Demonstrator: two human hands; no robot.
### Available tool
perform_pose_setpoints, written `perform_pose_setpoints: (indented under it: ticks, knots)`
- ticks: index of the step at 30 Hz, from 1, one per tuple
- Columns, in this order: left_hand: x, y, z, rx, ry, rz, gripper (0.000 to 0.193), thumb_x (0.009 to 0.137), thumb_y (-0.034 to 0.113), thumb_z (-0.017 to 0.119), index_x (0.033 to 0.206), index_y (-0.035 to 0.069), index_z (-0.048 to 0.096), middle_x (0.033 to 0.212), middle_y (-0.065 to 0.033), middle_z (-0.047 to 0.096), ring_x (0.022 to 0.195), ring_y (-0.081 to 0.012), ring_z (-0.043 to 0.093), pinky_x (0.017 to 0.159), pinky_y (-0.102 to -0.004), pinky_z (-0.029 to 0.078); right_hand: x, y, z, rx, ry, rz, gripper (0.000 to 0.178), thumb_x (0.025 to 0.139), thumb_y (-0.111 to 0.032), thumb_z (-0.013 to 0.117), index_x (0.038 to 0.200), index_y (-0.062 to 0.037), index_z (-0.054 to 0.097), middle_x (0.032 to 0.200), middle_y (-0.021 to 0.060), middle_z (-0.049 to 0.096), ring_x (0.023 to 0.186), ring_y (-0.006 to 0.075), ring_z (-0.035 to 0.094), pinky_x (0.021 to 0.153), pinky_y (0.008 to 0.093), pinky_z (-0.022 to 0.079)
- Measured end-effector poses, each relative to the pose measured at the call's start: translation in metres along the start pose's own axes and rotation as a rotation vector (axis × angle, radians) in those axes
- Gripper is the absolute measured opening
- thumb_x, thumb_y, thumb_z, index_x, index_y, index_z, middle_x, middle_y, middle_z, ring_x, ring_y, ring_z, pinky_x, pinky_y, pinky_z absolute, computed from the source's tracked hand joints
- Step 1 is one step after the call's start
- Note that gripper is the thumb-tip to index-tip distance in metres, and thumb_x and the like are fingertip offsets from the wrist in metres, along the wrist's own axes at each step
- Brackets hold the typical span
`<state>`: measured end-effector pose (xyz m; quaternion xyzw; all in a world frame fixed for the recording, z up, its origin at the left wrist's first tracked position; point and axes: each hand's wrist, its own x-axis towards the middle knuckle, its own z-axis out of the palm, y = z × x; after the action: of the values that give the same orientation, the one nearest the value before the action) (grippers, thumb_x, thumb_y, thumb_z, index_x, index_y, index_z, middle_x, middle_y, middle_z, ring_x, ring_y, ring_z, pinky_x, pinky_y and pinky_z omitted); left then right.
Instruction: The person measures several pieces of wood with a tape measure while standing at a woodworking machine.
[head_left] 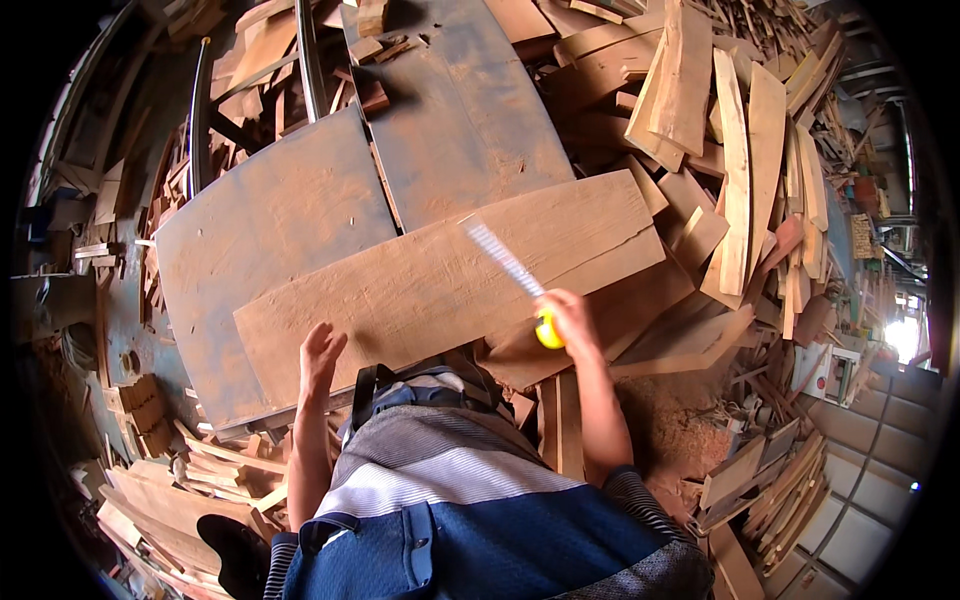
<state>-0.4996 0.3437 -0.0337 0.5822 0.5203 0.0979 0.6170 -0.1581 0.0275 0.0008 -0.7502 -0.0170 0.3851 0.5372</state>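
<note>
A wide wooden board [450, 270] lies slantwise across a metal saw table [290, 210]; a crack runs in from its right end. In my right hand [570, 318] is a yellow tape measure [548, 330], my fingers closed around its case. Its pale blade [503, 257] sticks out over the board, toward the far edge, blurred by motion. My left hand [322, 350] hovers at the board's near edge on the left, fingers stretched and holding nothing. Whether it touches the wood I cannot tell.
Loose planks [735, 170] pile up at the right, beside the table. Two metal rails [310, 60] stretch away at the far left. Stacked boards [170, 500] lie at the lower left, and sawdust [690, 430] covers the ground near my right arm.
</note>
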Motion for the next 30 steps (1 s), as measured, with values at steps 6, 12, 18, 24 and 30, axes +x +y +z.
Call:
perform_pose_setpoints:
  ticks: [6,12,18,24,30]
  knots:
    - [-0.003,-0.014,0.009,0.775,0.033,0.368,0.05,0.073,0.016,0.08,0.118,0.0,0.063,0.133,-0.0162,0.059,0.119,-0.0394,0.053,0.1,-0.0469,0.046,0.048,0.013,-0.098,-0.224,0.666,-0.138,0.025,0.087,-0.02,0.067,0.087,0.0052,0.068,0.076,0.0063,0.064,0.07,0.0147,0.057,0.066,0.0316,0.046]
    - [-0.013,0.006,0.023,0.966,0.047,0.417,0.05,0.069,0.014,0.083,0.113,0.003,0.063,0.131,-0.0152,0.057,0.118,-0.0407,0.05,0.101,-0.0473,0.044,0.034,0.056,-0.123,-0.331,0.756,-0.063,0.032,0.086,-0.028,0.067,0.094,0.0021,0.072,0.09,0.018,0.07,0.085,0.0288,0.065,0.077,0.0401,0.05]
    - [-0.01,0.0,0.016,0.984,0.029,0.454,0.047,0.072,0.013,0.082,0.114,0.004,0.063,0.132,-0.0146,0.057,0.12,-0.0398,0.05,0.101,-0.0468,0.044,-0.045,0.097,-0.118,0.064,0.747,0.036,0.019,0.089,-0.017,0.068,0.092,0.0016,0.069,0.08,0.0069,0.067,0.071,0.0162,0.061,0.068,0.0312,0.05]
    - [-0.003,0.005,0.017,0.807,0.063,0.443,0.039,0.077,0.017,0.078,0.112,0.002,0.067,0.114,-0.0164,0.067,0.11,-0.0399,0.058,0.098,-0.0467,0.047,-0.065,0.094,-0.107,0.211,0.705,0.012,0.017,0.09,-0.018,0.069,0.094,-0.0013,0.07,0.077,0.0038,0.067,0.073,0.0126,0.059,0.07,0.0282,0.048]
    - [0.016,0.025,0.026,0.488,-0.007,0.246,0.04,0.087,0.026,0.075,0.118,0.001,0.068,0.1,-0.0211,0.073,0.09,-0.0313,0.073,0.076,-0.0371,0.055,-0.026,0.005,0.001,-0.146,0.178,-0.125,0.02,0.093,-0.019,0.067,0.093,0.001,0.07,0.078,0.0047,0.067,0.072,0.0105,0.059,0.067,0.027,0.047]
